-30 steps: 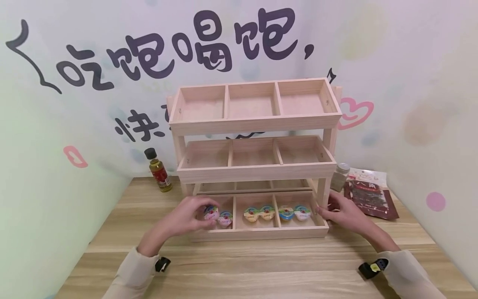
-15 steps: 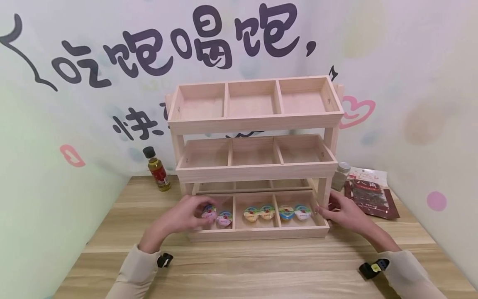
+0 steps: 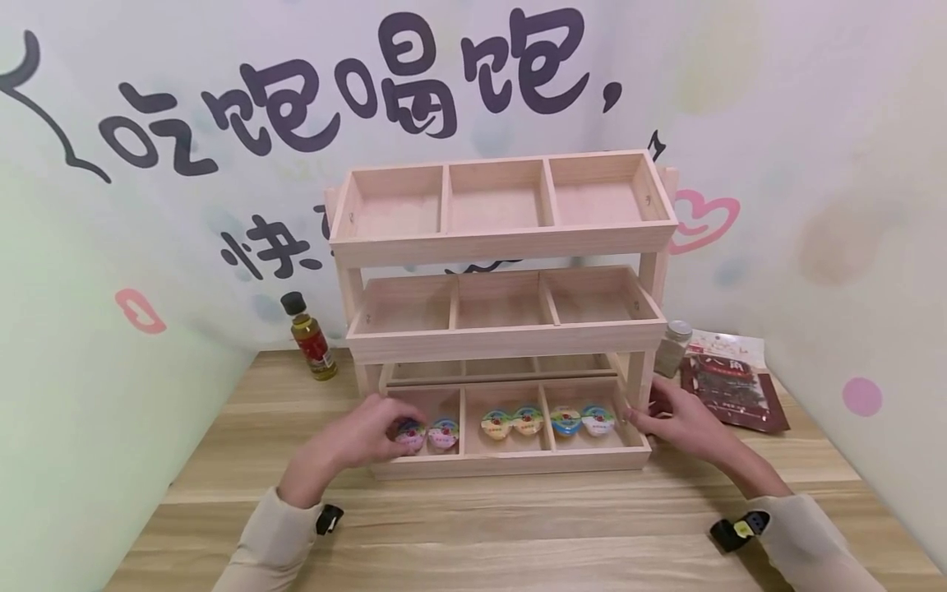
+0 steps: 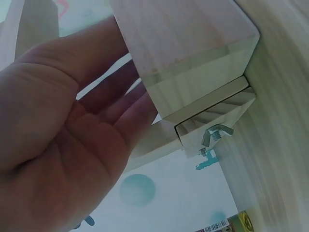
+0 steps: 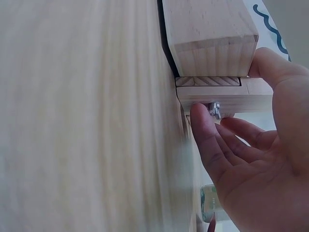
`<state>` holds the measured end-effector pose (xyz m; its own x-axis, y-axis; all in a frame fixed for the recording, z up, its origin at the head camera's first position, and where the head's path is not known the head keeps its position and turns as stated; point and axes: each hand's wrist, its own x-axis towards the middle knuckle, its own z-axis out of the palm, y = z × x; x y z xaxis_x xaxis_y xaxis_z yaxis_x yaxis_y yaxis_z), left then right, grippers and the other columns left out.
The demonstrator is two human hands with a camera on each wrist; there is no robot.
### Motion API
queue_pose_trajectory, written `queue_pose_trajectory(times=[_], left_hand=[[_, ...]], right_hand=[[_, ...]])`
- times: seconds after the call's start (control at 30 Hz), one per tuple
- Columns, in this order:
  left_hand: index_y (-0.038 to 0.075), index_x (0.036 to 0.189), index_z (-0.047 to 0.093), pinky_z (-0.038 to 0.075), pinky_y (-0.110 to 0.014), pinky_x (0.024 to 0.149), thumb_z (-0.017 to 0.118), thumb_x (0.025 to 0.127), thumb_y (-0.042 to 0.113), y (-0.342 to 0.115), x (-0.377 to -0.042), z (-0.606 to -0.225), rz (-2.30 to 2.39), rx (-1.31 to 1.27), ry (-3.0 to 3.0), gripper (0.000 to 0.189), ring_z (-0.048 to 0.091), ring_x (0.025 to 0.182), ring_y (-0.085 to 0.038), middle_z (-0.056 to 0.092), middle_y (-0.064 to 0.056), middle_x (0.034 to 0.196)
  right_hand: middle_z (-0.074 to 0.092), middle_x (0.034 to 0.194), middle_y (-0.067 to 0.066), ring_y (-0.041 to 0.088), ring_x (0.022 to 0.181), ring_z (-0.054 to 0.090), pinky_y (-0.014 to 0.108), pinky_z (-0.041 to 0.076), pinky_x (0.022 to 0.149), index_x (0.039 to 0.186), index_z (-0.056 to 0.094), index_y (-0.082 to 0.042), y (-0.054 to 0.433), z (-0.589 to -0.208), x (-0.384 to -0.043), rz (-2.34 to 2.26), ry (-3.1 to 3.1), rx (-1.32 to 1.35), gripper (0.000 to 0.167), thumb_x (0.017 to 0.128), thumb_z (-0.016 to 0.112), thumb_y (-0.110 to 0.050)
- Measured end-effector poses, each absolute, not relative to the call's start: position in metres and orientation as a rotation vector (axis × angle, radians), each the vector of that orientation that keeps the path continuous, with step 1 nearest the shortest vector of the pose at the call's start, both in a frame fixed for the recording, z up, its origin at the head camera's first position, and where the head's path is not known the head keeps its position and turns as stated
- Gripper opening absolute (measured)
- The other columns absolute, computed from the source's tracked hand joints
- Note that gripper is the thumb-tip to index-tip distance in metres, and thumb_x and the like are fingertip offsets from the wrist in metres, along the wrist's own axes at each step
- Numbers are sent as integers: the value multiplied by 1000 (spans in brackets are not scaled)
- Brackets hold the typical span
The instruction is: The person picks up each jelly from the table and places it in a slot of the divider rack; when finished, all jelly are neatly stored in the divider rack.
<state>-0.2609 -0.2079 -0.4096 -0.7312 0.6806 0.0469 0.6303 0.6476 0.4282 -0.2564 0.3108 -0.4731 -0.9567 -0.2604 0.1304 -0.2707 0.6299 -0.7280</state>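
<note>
A three-tier wooden rack point(image 3: 507, 466) stands on the table, each tier split into three compartments. My left hand point(image 3: 362, 434) reaches into the bottom tier's left compartment, thumb and fingers round a pink-lidded jelly cup point(image 3: 411, 437); the tray wall hides the fingertips in the left wrist view. Beside it sits another pink jelly cup point(image 3: 444, 434). The middle compartment holds two yellow-lidded jelly cups point(image 3: 497, 424); the right one holds a blue jelly cup point(image 3: 565, 421) and a pale one point(image 3: 598, 420). My right hand point(image 3: 684, 421) grips the rack's lower right end, fingers near a wing nut point(image 5: 215, 110).
An oil bottle point(image 3: 311, 339) with a black cap stands left of the rack. Behind my right hand are a glass spice jar point(image 3: 672, 349) and a dark red spice packet point(image 3: 728, 390). A printed cloth wall point(image 3: 836, 123) encloses the table.
My left hand has lowered the pink jelly cup slightly left and toward the front, bringing it level with its neighbour. The right hand keeps its grip on the rack. The head view shifted slightly.
</note>
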Motion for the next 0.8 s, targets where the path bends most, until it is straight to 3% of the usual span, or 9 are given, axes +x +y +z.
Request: queue_pose_trajectory(times=[0.5,0.8], left_hand=[[5,121,79,64,-47,93,88,90,10,-208,-262,-411,646,1084,2745,32,76,106,-23,81,-9,118],[4,119,78,64,-42,86,86,91,8,-209,-264,-413,667,1094,2743,30,74,97,-18,81,-11,115]], right_hand=[[73,127,17,16,99,71,26,60,72,156,49,-6,311,-475,-257,1268,-2814,453,67,101,78,-30],[72,130,18,19,101,71,26,59,73,158,47,-6,311,-475,-257,1276,-2821,447,68,102,77,-30]])
